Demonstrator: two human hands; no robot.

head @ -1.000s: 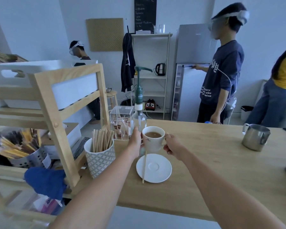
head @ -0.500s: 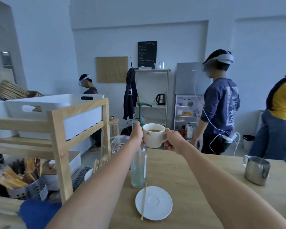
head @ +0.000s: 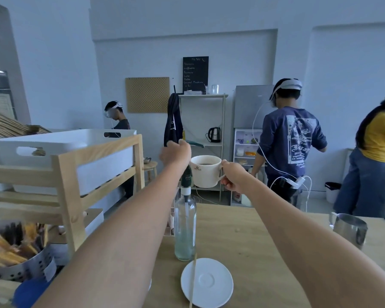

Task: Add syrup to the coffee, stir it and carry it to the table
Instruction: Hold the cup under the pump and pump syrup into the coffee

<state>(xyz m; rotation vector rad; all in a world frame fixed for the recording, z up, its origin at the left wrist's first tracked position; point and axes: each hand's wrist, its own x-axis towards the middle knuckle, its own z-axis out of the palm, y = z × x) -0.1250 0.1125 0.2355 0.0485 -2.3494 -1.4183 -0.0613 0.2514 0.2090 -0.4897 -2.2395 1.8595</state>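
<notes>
My right hand holds a white cup of coffee by its handle, raised high above the wooden counter. The cup sits just under the green spout of a clear syrup bottle's pump. My left hand is closed over the pump head on top of that bottle. Below, near the counter's front, lies an empty white saucer with a thin wooden stir stick resting across its left side.
A steel milk jug stands at the right of the counter. A wooden rack with a white bin and a steel caddy of sachets fills the left. Three people stand behind the counter near a shelf and fridge.
My right hand lifted the cup from just above the saucer up to the pump spout. My left hand left the cup and moved onto the pump head. The view tilted upward.
</notes>
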